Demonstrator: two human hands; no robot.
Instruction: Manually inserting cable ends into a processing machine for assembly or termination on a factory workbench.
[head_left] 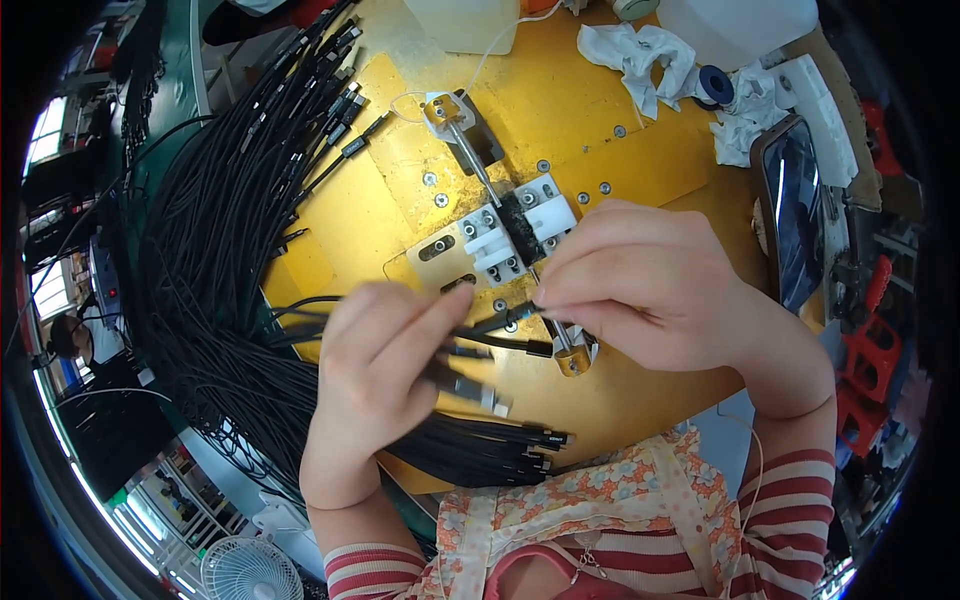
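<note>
Slim black cable (494, 323), blue-flecked end, centre of frame | bare right hand (640, 290), wrist bent: thumb and index pinched on cable's end | left hand (385, 355), centre-left: curled, blurred; I can't tell grip

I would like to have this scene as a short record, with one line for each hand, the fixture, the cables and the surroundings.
Left hand: blurred, at several black cables; exact grip unclear
Right hand: thumb and finger pinched at the end of a black cable
Fixture: white blocks and a metal rod, on a gold-coloured plate
Cables: large black bundle at the left
Surroundings: phone at the right, crumpled white tissue at the upper right, fan at the lower left
</note>
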